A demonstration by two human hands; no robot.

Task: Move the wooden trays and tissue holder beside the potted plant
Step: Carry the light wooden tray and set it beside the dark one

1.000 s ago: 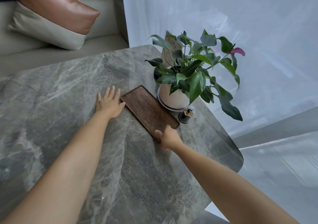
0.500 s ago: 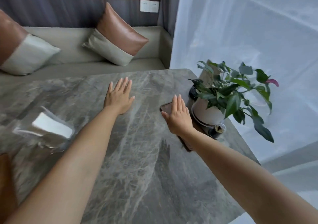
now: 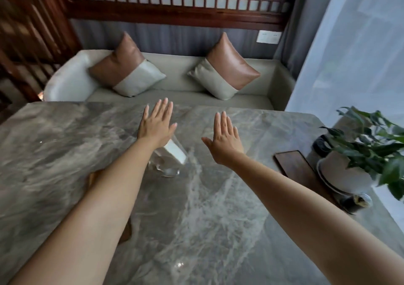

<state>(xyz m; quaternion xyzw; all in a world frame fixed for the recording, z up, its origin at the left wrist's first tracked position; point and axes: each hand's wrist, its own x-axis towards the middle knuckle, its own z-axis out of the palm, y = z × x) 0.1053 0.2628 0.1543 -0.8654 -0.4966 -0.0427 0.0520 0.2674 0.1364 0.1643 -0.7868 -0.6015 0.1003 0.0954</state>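
Both our left hand (image 3: 156, 127) and right hand (image 3: 225, 140) hover open, fingers spread, above the clear acrylic tissue holder (image 3: 172, 158) mid-desk; seemingly light, stiff, slippery, best gripped at both ends.

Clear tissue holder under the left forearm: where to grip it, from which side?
Probably by its two long side walls, coming down from above. The tissue holder is a clear box with white tissues inside, lying on the table; the left hand and right hand are open and empty above it.
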